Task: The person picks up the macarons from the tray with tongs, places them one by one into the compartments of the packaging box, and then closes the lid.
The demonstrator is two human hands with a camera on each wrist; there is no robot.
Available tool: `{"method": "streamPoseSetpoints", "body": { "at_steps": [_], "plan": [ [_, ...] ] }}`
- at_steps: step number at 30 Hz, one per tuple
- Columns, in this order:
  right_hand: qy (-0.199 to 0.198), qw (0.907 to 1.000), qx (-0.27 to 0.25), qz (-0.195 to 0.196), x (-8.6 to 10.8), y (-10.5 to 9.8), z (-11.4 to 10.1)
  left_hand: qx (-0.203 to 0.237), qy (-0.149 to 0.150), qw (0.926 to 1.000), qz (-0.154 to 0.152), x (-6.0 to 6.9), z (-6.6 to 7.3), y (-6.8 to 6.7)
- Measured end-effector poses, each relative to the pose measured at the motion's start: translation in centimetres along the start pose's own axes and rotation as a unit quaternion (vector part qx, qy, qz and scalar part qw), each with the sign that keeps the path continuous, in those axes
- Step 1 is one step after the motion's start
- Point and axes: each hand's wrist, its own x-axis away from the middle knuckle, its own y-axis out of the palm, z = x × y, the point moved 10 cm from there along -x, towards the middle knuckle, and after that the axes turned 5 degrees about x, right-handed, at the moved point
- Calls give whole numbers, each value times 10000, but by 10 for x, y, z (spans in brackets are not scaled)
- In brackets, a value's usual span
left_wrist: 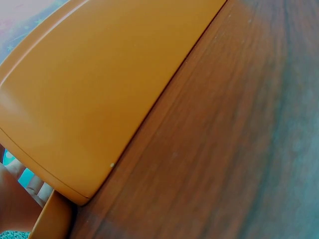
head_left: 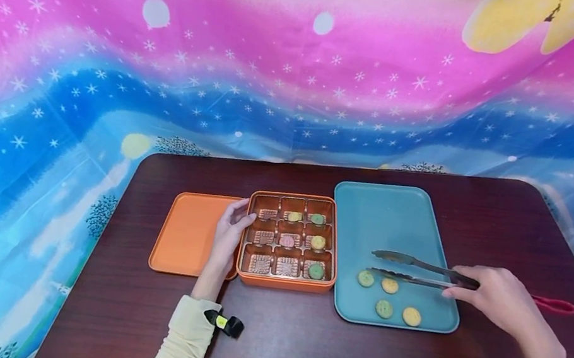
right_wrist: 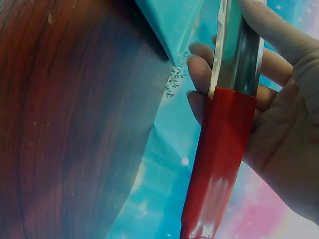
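Observation:
Near the table's middle stands an orange box (head_left: 283,282) with a brown compartment insert. Several compartments hold small round cookies: green, yellow and a pink cookie (head_left: 287,241). My left hand (head_left: 229,230) holds the box's left side, thumb at the rim and fingers along the outer wall. My right hand (head_left: 499,299) grips metal tongs (right_wrist: 239,55) with a red handle end, its fingers round the arms. The tongs' tips are spread above the blue-green tray (head_left: 390,213), with nothing visible between them. Green and yellow cookies (head_left: 411,317) lie at the tray's near end, close to the tips.
An orange lid (head_left: 187,235) lies flat left of the box, close to the left forearm. The tray stands against the box's right side. Dark wooden table (head_left: 291,352) extends in front. A printed cloth (head_left: 282,76) hangs behind the table.

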Motion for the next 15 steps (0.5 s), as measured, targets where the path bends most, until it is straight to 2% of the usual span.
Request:
{"method": "streamPoseSetpoints", "body": {
  "at_steps": [9, 15],
  "plan": [
    [-77, 9998, 14, -176, 5, 2, 5, 21, 22, 10000, -20, 1, 1, 0],
    [65, 9991, -55, -419, 9, 4, 14, 22, 61, 10000, -66, 1, 2, 1]
  ]
}}
